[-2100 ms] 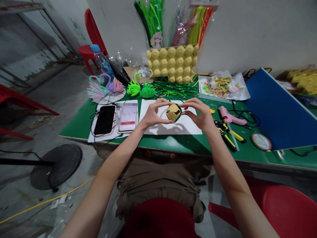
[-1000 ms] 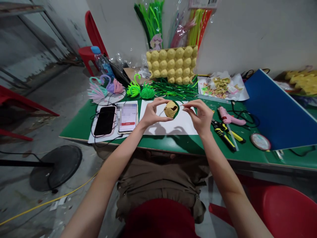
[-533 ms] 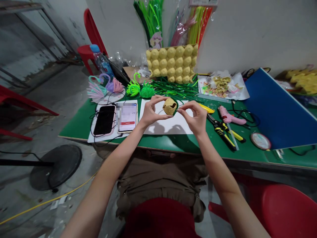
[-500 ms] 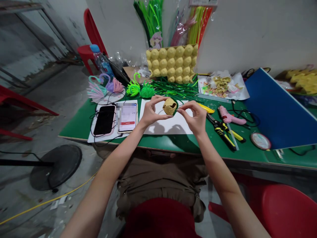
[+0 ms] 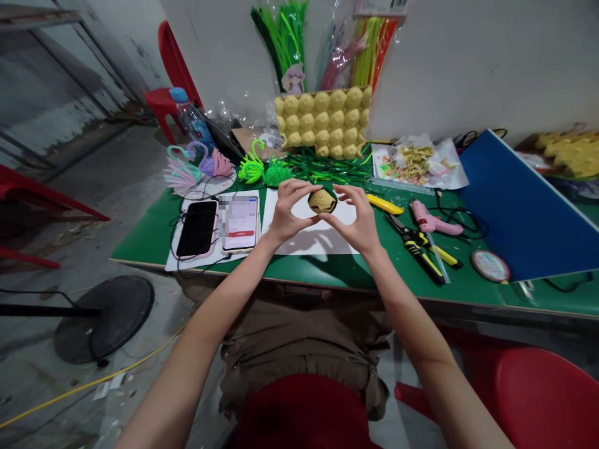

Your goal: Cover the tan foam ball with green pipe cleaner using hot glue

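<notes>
Yellow piece (image 5: 321,198) held up over the paper (image 5: 299,244), slot (image 5: 331,206) facing down-ish
Left hand (image 5: 289,211) has it pinched between thumb and fingers. Right hand (image 5: 358,221) has its thumb at the lower edge, but I can't tell if those fingers actually touch. The back of the piece is hidden, the lit phone's (image 5: 241,223) screen is partly pixelated, and the blue board (image 5: 528,212) covers some of the stuff behind it. Versus half a second ago, the slot's rolled lower and the right hand's moved off the side, so more of the yellow cutter (image 5: 385,204) shows.

Dim light, stretched edges.
</notes>
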Motion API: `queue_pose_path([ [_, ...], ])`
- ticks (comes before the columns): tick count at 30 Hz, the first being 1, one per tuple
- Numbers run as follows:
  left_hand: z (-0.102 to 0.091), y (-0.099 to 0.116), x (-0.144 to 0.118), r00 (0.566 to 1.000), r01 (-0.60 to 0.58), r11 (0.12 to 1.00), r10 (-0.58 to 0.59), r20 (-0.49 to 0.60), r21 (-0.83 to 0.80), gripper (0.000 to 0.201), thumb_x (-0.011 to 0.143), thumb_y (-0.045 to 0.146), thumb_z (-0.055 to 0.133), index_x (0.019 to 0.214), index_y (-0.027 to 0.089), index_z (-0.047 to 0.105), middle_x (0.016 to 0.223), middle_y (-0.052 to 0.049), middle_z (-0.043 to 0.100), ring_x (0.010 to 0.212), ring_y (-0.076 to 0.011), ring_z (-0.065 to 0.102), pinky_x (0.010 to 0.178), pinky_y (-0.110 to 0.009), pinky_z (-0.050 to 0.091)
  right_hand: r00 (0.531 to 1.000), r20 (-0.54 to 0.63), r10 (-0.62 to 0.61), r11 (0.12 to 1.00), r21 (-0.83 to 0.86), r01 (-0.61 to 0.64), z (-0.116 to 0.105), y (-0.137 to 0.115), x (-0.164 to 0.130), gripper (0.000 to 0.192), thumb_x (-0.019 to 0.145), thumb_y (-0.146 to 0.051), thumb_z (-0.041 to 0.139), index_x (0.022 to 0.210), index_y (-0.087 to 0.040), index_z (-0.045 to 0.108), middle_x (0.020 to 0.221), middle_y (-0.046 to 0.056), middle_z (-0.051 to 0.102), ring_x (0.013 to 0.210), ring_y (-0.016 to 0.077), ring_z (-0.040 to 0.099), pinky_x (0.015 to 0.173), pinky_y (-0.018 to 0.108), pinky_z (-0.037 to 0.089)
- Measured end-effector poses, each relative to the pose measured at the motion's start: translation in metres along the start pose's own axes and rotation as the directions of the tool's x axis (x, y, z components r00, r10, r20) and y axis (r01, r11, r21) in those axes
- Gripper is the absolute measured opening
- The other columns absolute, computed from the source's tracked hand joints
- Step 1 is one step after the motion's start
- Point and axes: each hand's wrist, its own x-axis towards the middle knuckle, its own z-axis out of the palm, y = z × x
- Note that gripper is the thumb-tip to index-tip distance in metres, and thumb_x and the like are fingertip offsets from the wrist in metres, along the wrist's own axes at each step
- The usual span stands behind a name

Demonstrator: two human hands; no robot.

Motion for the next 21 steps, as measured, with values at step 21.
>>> queue_pose_path([
  [21, 0.007, 0.003, -0.006, 1.000, -0.026, 0.999, 0.027, -0.006, 0.038, 0.035, 0.096, 0.027, 0.052, 0.125, 0.027, 0.072, 0.114, -0.008, 0.072, 0.116, -0.0256, 0.059, 0.109, -0.046, 0.044, 0.971, -0.174, -0.162, 0.960, -0.255, 0.114, 0.019, 0.016, 0.000, 0.034, 0.086, -0.050, 0.072, 0.108, -0.025, 0.064, 0.102, 0.010, 0.071, 0.099, 0.0284, 0.064, 0.090, 0.045, 0.050],
])
